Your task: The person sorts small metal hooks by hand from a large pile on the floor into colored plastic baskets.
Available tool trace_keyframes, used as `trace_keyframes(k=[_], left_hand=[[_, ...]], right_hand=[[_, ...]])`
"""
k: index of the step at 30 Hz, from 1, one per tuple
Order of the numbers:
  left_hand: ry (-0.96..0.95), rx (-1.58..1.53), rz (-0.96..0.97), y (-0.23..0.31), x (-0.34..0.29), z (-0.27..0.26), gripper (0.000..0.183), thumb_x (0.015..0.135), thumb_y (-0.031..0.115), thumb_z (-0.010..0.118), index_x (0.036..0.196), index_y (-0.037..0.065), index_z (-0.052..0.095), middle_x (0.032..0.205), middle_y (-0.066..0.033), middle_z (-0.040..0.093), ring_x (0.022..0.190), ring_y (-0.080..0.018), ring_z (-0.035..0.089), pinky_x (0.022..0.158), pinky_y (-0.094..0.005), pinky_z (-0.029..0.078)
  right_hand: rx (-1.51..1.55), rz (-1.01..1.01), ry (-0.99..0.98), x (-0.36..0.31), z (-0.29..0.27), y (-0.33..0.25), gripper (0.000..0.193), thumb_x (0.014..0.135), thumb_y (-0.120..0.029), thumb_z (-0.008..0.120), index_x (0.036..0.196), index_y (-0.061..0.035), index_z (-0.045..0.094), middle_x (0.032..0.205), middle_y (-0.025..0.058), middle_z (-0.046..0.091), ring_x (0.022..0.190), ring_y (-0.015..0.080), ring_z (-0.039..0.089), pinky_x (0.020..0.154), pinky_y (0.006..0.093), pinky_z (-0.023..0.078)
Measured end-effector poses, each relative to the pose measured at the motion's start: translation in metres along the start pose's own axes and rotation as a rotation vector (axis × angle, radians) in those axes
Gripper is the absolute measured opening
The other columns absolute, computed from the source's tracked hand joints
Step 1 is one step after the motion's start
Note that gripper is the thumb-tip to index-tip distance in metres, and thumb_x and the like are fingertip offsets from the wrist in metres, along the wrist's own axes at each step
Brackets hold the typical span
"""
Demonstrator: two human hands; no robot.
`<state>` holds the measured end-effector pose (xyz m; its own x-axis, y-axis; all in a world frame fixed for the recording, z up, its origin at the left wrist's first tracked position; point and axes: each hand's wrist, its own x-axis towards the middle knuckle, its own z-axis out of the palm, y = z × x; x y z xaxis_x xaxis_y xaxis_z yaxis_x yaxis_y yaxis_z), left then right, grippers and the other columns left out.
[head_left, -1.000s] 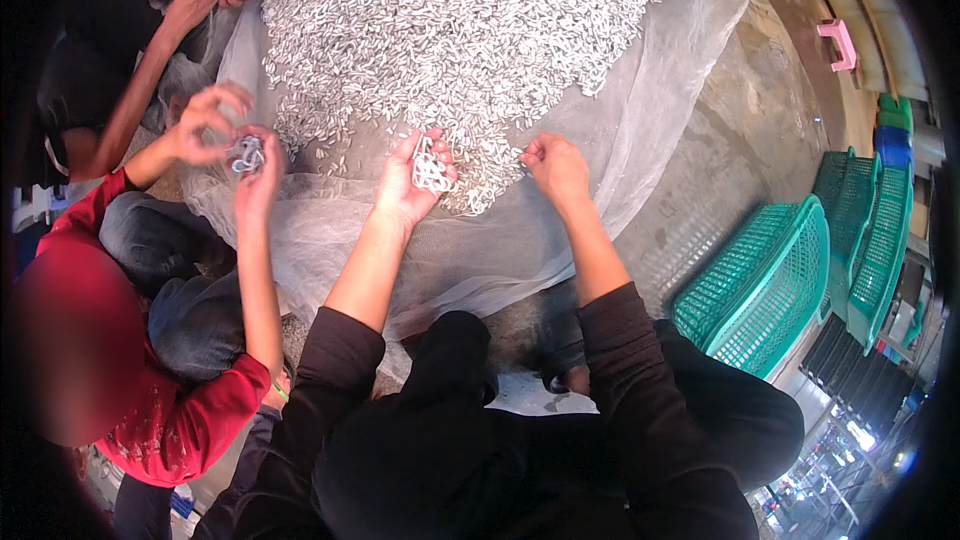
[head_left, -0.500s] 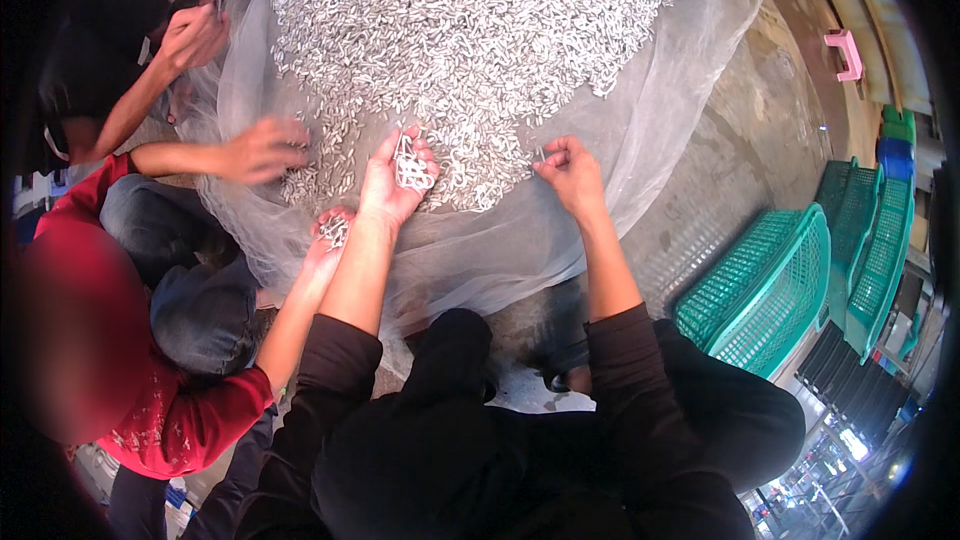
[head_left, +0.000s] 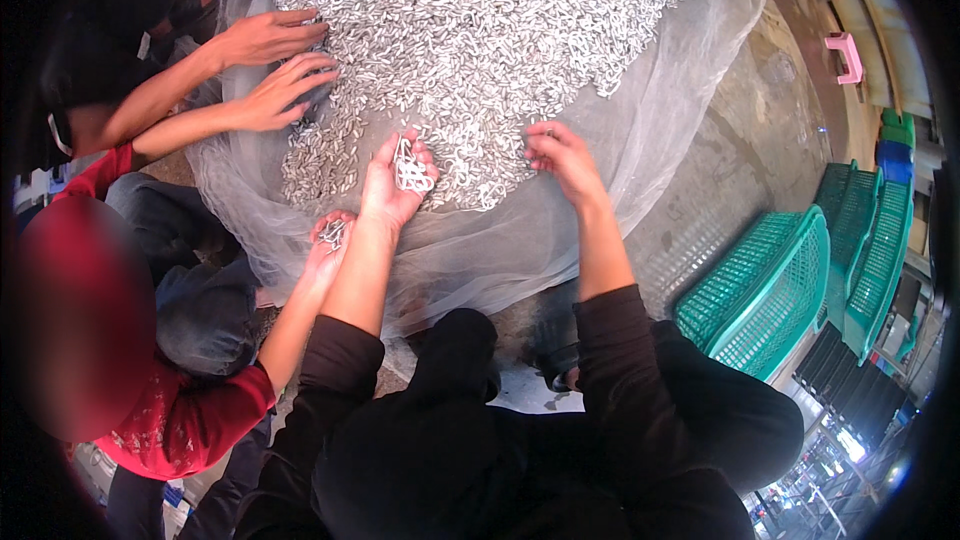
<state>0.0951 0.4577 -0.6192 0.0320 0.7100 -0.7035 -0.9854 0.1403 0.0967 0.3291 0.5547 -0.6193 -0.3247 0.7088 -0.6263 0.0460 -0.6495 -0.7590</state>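
Observation:
A broad pile of small silvery bent metal links (head_left: 490, 30) lies on a pale mesh sheet (head_left: 690, 70). My left hand (head_left: 385, 195) is palm up at the near edge of the pile, its fingers curled round a small bunch of metal links (head_left: 413, 170). To its right, my right hand (head_left: 563, 160) has its bent fingers at the pile's right edge. The fingertips are closed, and what lies between them is too small to make out.
At my left, a co-worker in red holds links in one hand (head_left: 332, 232) and reaches another hand (head_left: 280, 92) to the pile. Beyond, a dark-clothed co-worker's hand (head_left: 262, 38) touches the pile. Green baskets (head_left: 755, 290) stand at the right; a pink stool (head_left: 848, 57) is farther off.
My right hand has shifted slightly left and up against the pile's edge. My left hand stays put with its links. The co-workers' hands have moved onto the pile's left side.

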Motion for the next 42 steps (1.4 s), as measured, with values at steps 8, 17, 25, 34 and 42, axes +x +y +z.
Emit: trace_keyframes(k=[8,17,25,34,42], left_hand=[[0.068,-0.008,-0.026,-0.007,-0.015,-0.016,0.024,0.089,0.027,0.047,0.097,0.005,0.053,0.076,-0.0048,0.052,0.068,-0.0169,0.050,0.060,-0.0310,0.044],[0.051,-0.012,0.002,-0.004,-0.032,-0.023,0.025,0.088,0.028,0.049,0.097,0.005,0.051,0.077,-0.0052,0.051,0.068,-0.0172,0.050,0.059,-0.0316,0.043],[0.076,-0.016,0.014,0.001,-0.041,-0.024,0.025,0.087,0.028,0.050,0.098,0.006,0.050,0.077,-0.0046,0.051,0.068,-0.0165,0.050,0.059,-0.0310,0.043],[0.100,-0.027,0.009,0.006,-0.041,-0.025,0.024,0.088,0.028,0.048,0.097,0.006,0.051,0.077,-0.0049,0.052,0.068,-0.0164,0.050,0.060,-0.0307,0.044],[0.097,-0.045,0.029,0.012,-0.047,-0.024,0.024,0.089,0.028,0.048,0.097,0.005,0.050,0.077,-0.0051,0.052,0.068,-0.0168,0.050,0.059,-0.0305,0.044]], right_hand=[[-0.728,-0.243,0.215,0.011,0.025,0.010,0.017,0.072,-0.018,0.065,0.078,-0.0030,0.060,0.067,0.0073,0.061,0.064,0.0220,0.059,0.059,0.0324,0.046],[-0.469,-0.167,0.155,0.030,0.055,-0.004,0.014,0.073,-0.018,0.063,0.077,-0.0050,0.061,0.069,0.0080,0.060,0.068,0.0199,0.059,0.062,0.0317,0.046],[-0.570,-0.176,0.082,0.040,0.078,-0.010,0.012,0.071,-0.016,0.065,0.075,-0.0049,0.060,0.072,0.0079,0.063,0.070,0.0195,0.061,0.060,0.0318,0.047],[-0.870,-0.360,-0.118,0.034,0.119,-0.006,0.014,0.072,-0.015,0.063,0.083,-0.0086,0.059,0.076,0.0092,0.061,0.068,0.0227,0.061,0.059,0.0337,0.047],[-0.585,-0.506,-0.147,0.043,0.116,0.012,0.009,0.077,-0.014,0.060,0.081,-0.0069,0.062,0.076,0.0015,0.060,0.070,0.0172,0.060,0.060,0.0303,0.046]])
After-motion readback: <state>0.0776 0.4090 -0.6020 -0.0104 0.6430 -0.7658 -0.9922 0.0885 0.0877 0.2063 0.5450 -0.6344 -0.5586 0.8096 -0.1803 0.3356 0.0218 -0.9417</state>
